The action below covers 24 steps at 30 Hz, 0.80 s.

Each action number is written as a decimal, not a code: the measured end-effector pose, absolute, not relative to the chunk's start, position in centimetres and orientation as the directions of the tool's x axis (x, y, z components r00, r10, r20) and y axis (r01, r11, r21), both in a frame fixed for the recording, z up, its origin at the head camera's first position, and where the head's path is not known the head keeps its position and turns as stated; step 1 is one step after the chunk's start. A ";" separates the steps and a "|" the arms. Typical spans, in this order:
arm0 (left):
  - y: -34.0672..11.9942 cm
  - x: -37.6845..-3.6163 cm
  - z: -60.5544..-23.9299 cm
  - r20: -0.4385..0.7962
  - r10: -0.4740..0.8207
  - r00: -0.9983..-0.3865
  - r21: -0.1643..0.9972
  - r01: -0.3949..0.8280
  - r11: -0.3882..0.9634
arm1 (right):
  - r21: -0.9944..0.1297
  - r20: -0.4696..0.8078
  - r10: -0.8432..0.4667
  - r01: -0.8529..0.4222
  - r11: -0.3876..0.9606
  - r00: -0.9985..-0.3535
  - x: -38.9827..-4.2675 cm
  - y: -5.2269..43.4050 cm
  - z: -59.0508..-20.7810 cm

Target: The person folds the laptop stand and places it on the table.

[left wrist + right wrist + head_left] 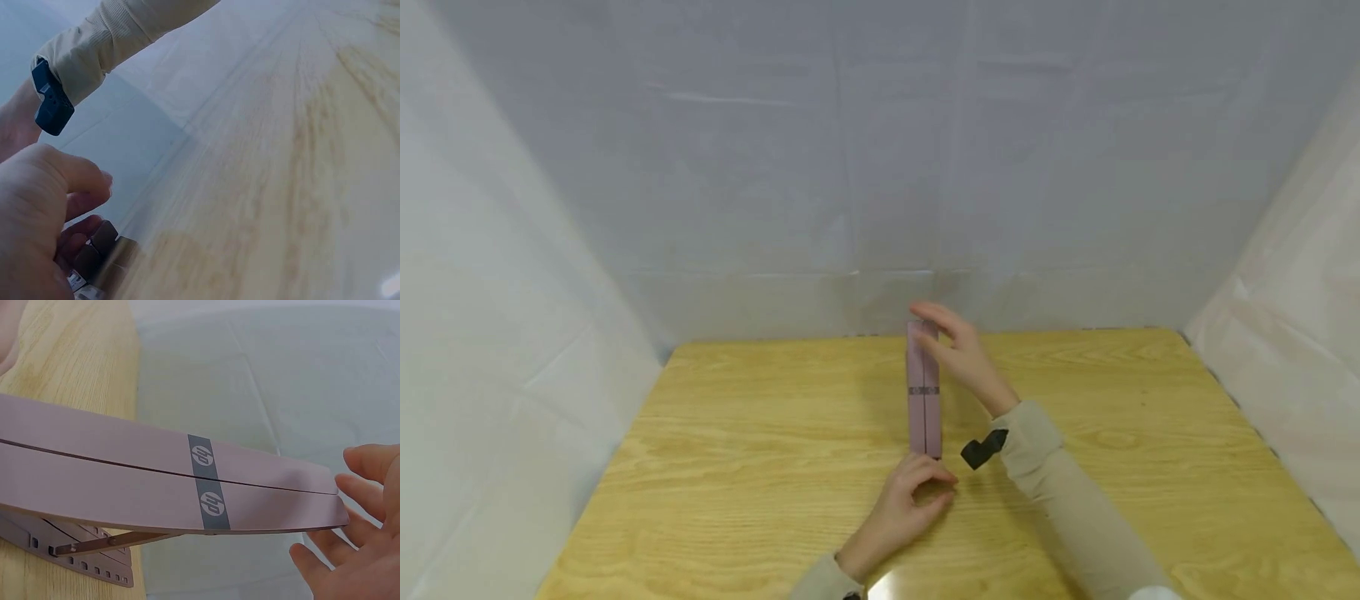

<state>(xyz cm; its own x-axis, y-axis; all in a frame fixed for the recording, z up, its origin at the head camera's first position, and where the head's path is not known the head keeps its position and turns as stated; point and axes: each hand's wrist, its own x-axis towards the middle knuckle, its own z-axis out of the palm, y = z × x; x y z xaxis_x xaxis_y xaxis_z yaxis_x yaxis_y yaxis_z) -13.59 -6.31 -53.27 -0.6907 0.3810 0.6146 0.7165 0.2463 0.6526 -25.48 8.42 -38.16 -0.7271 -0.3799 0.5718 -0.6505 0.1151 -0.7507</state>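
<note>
Stand axis: our pink folding stand runs near-to-far on the worktop.
Left hand: fingers pinch its near end.
Right hand: fingers relaxed, touching the raised far end.

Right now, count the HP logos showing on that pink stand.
2. Both sit on the grey band across the pink stand: one on the upper bar, one on the lower bar. Others may be hidden underneath.

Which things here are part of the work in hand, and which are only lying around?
In use:
- pink stand, folded, long on the table
- left hand, pinching its near end
- right hand, open at its far end

Only around:
- table
- white sheets behind and beside
</note>
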 end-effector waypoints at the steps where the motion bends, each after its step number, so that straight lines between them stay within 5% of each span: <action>1: -6.3 -13.6 -53.3 0.605 0.374 -0.703 0.669 0.703 0.239 | -0.751 0.570 -0.381 -0.650 0.118 -0.728 -25.4 8.4 -38.2; 12: -6.4 -13.4 -53.1 0.492 0.365 -0.790 0.767 0.592 0.246 | -0.769 0.543 -0.384 -0.626 0.131 -0.747 -25.2 8.1 -38.3; 24: -6.5 -13.5 -53.3 0.485 0.370 -0.792 0.725 0.601 0.337 | -0.799 0.521 -0.367 -0.592 0.110 -0.771 -25.1 7.9 -38.3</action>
